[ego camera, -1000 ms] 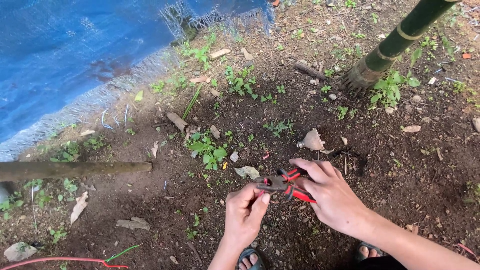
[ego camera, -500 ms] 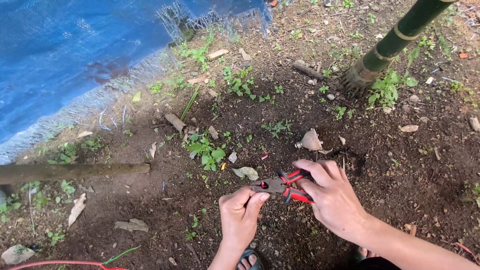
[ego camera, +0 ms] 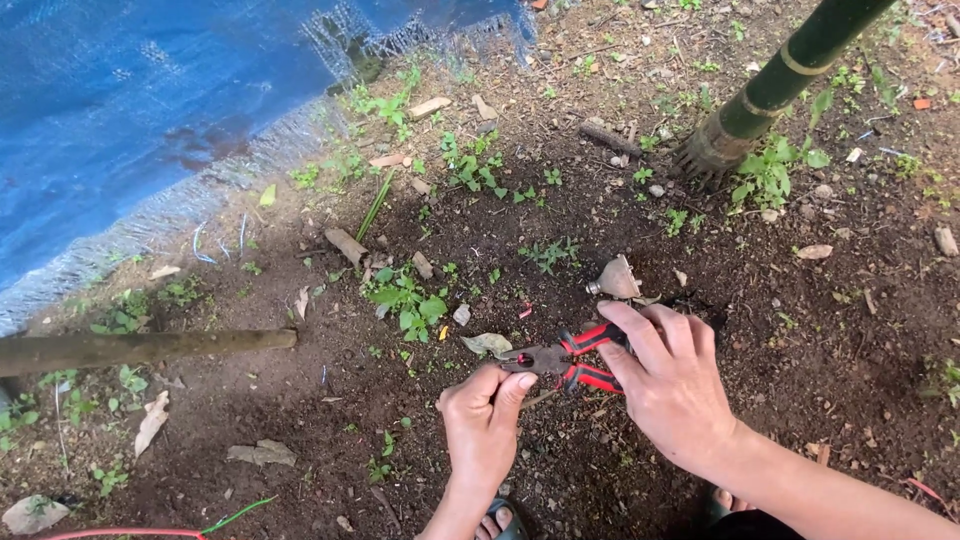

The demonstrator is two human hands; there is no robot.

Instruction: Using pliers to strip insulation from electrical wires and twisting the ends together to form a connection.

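My right hand point(ego camera: 672, 385) grips the red-and-black handles of a pair of pliers point(ego camera: 562, 358), held low over dark soil. The pliers' metal jaws point left toward my left hand point(ego camera: 485, 425), whose thumb and fingers pinch something small right at the jaw tips; what it is cannot be made out. A small metal cone-shaped piece point(ego camera: 613, 281) lies on the ground just beyond my right hand. A dry leaf point(ego camera: 487, 344) lies beside the plier jaws.
A blue tarp point(ego camera: 150, 110) with a frayed edge covers the upper left. A green bamboo stalk point(ego camera: 775, 90) rises at upper right. A brown pole point(ego camera: 140, 348) lies on the left. A red wire point(ego camera: 120, 532) runs along the bottom left. Small weeds point(ego camera: 410, 305) and stones dot the soil.
Both hands and the pliers have stayed almost in place; my left hand has shifted slightly closer to the jaw tips.
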